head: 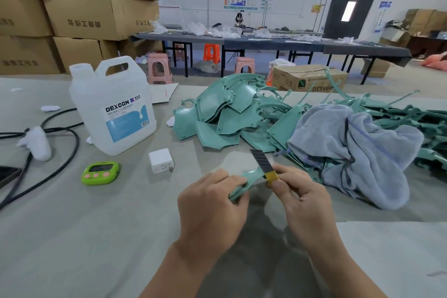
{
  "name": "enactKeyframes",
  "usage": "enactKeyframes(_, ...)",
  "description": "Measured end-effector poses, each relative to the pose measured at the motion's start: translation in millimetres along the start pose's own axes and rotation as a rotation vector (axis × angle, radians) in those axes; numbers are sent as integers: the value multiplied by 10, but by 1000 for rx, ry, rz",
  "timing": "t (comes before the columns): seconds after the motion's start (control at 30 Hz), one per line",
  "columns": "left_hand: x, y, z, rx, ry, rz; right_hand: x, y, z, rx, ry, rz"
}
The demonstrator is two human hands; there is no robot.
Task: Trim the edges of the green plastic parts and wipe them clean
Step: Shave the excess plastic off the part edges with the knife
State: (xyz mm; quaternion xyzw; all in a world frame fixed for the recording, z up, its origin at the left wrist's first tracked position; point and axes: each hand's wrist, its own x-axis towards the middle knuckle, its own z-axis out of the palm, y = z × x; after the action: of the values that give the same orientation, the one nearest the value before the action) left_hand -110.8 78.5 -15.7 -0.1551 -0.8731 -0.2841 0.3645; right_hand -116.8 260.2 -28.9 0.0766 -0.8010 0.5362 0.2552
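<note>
My left hand [212, 205] grips a small curved green plastic part [249, 180] just above the table. My right hand [302, 198] holds a utility knife [264, 164] with a yellow body; its dark segmented blade points up and left and lies against the part's upper edge. Behind the hands lies a pile of green plastic panels [225, 113]. Thin green strips and frames [399, 113] spread to the right. A grey-blue towel [358, 152] lies crumpled over the right side of the pile.
A white DEXCON jug [113, 106] stands at the left, with a green timer [100, 173], a white charger [160, 159] and black cables [60, 147] near it. Cardboard boxes [79, 14] are stacked behind. A box [309, 77] sits past the table's far edge.
</note>
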Motion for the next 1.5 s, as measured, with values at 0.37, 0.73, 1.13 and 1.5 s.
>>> enactKeyframes(0.37, 18, -129, -32, -203, -25, -258, 29, -15, -59, -190, 139, -84)
enactKeyframes(0.73, 42, -203, 20, -188, 2, -299, 37, 17, -145, -617, 193, 86)
enactKeyframes(1.13, 41, -221, 24, -224, -10, -277, 11, 0, -131, -481, 226, 37)
enactKeyframes(1.5, -26, -361, 249, -203, -311, -257, 44, -73, -23, -81, -236, -58)
